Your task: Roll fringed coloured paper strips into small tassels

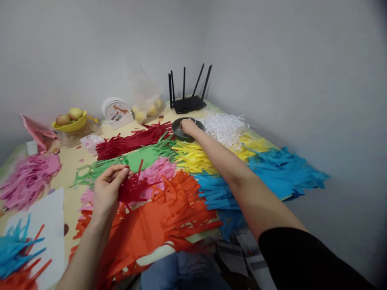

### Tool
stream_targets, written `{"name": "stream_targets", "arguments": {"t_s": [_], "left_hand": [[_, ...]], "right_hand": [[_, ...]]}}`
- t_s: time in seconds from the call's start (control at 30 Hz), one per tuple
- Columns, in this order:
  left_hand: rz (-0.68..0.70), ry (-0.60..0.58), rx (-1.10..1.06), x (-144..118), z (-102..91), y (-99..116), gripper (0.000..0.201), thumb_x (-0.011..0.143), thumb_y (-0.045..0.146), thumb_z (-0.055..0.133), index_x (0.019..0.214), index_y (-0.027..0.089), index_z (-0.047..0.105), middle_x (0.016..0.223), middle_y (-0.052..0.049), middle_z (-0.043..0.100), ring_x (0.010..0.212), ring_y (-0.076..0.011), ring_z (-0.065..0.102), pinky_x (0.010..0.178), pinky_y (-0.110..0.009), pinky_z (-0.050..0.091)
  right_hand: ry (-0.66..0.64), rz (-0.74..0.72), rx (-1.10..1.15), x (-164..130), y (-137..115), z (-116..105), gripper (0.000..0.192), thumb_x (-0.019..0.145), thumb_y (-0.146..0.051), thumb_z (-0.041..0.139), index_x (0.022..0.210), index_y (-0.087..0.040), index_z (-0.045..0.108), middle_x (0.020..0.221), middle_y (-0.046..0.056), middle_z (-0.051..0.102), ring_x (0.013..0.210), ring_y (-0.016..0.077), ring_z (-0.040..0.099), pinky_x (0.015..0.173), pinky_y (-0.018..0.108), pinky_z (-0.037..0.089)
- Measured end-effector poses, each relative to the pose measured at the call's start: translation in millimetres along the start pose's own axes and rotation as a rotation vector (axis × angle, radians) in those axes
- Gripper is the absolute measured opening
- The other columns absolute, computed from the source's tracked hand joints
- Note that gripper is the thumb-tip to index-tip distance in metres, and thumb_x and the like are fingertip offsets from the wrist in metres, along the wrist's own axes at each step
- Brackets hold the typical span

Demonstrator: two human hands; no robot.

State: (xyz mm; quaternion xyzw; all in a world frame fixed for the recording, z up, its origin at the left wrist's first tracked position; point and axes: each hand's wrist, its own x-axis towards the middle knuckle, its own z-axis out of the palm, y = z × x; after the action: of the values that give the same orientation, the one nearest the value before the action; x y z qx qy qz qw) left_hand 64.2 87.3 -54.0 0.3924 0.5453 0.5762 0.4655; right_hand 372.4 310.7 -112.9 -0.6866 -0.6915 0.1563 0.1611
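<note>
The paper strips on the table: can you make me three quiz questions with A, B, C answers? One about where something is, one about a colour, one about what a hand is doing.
1. Where is the right hand?
A. In the dark bowl
B. On the router
C. On the fruit bowl

2. What colour is the paper in the left hand?
A. Blue
B. Dark red
C. White

3. What is the left hand doing?
A. Lying flat and open
B. Pointing at the wall
C. Pinching fringed paper

Answers:
1 A, the outstretched arm ends with the hand in the dark bowl, beside the white strips.
2 B, the piece in the fingers is dark red, over the orange sheet.
3 C, thumb and fingers are closed on the paper's edge.
</note>
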Motion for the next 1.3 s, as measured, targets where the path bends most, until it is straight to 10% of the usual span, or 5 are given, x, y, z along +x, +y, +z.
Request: {"name": "stream_targets", "arguments": {"t_s": [0.2,0.37,0.77,1.1,1.3], "left_hand": [[0.161,-0.056,0.086,-8.5,0.3,-2.5,0.027,0.063,0.036,0.086,0.081,0.017,0.076,0.075,-0.005,0.074,0.064,-0.0123,0.064,0.058,-0.020,0.049],[0.306,-0.061,0.111,-31.0,4.1,1.5,0.022,0.071,0.036,0.081,0.083,0.019,0.077,0.077,-0.004,0.074,0.068,-0.0133,0.065,0.065,-0.023,0.051],[0.498,-0.001,0.258,-93.0,-24.2,17.7,0.016,0.077,0.032,0.077,0.082,0.017,0.075,0.076,-0.003,0.072,0.069,-0.0139,0.065,0.066,-0.024,0.051],[0.817,0.050,0.770,-120.9,-37.0,27.6,0.012,0.086,0.022,0.063,0.085,0.018,0.074,0.080,-0.003,0.075,0.075,-0.0156,0.066,0.072,-0.026,0.050],[0.603,-0.079,0.574,-115.9,-41.7,23.8,0.009,0.080,0.023,0.066,0.080,0.016,0.072,0.074,-0.003,0.072,0.067,-0.0154,0.065,0.064,-0.026,0.050]], "right_hand": [[0.073,-0.305,0.547,-83.6,-65.1,-11.9,0.029,0.092,-0.027,0.059,0.112,-0.008,0.067,0.103,0.012,0.075,0.087,0.0152,0.071,0.081,0.025,0.055],[-0.232,-0.600,1.209,-187.9,-135.1,-4.6,0.026,0.078,-0.037,0.075,0.091,-0.015,0.070,0.084,0.003,0.074,0.075,0.0138,0.069,0.074,0.027,0.057],[-0.271,-0.584,1.301,-258.8,-171.2,-1.3,0.030,0.073,-0.042,0.080,0.081,-0.015,0.069,0.076,0.002,0.069,0.071,0.0123,0.062,0.071,0.026,0.053],[-0.029,-0.696,1.041,-284.7,-174.2,4.9,0.021,0.084,-0.039,0.071,0.083,-0.018,0.072,0.084,0.004,0.071,0.078,0.0159,0.063,0.074,0.029,0.051],[-0.003,-0.772,0.959,-289.4,-171.7,2.8,0.012,0.086,-0.028,0.069,0.082,-0.018,0.073,0.086,0.005,0.072,0.081,0.0161,0.064,0.076,0.029,0.049]]}}
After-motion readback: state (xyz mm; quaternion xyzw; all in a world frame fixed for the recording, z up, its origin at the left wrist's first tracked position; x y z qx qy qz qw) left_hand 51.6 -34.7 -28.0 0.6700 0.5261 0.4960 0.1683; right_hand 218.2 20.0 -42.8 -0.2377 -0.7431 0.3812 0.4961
